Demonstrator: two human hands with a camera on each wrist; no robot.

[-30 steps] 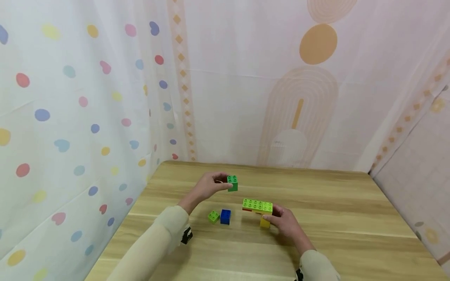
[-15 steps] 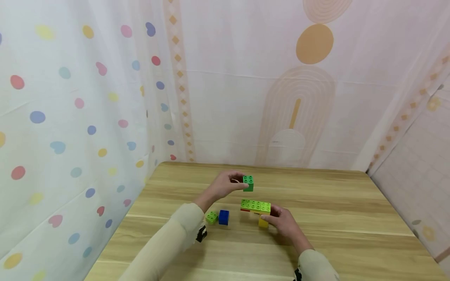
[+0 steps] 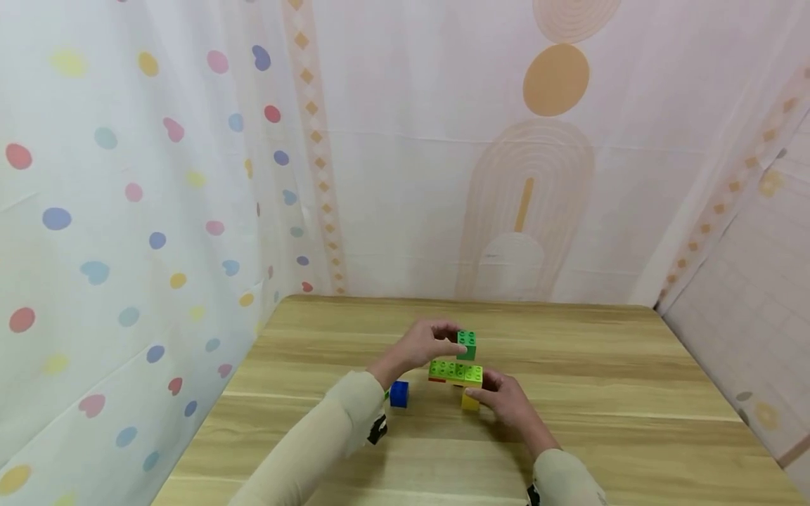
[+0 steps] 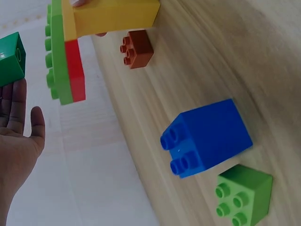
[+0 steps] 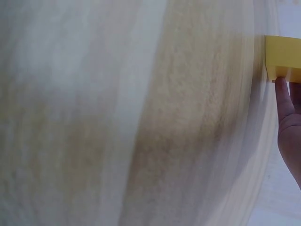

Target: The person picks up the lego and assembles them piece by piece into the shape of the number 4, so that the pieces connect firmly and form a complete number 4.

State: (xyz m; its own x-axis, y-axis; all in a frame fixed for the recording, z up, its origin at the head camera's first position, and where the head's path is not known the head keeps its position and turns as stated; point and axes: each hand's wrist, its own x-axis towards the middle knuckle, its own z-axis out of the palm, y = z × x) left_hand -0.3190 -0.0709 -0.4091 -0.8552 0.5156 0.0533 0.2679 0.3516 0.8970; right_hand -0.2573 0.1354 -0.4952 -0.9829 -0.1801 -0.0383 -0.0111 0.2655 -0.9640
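Observation:
My left hand (image 3: 419, 346) pinches a green building brick (image 3: 466, 346) between thumb and fingers, studs up, close over the right part of a built brick piece. That piece has a lime-green studded top (image 3: 454, 371) with red (image 4: 76, 70) and yellow layers under it. It stands on a yellow brick leg (image 3: 470, 399). My right hand (image 3: 509, 402) grips this leg from the right, its thumb on the near side. In the right wrist view, fingers touch the yellow brick (image 5: 284, 54). The green brick (image 4: 11, 59) is apart from the lime studs in the left wrist view.
On the wooden table (image 3: 601, 422), a blue brick (image 3: 399, 394) stands left of the built piece. Beside it is a small lime brick (image 4: 247, 193), mostly behind the left sleeve in the head view. A reddish-brown brick (image 4: 140, 49) shows near the yellow leg. Curtains surround the table.
My left hand has carried the green brick to the right and then down, from left of the built piece to over it. The right hand keeps its grip on the yellow leg.

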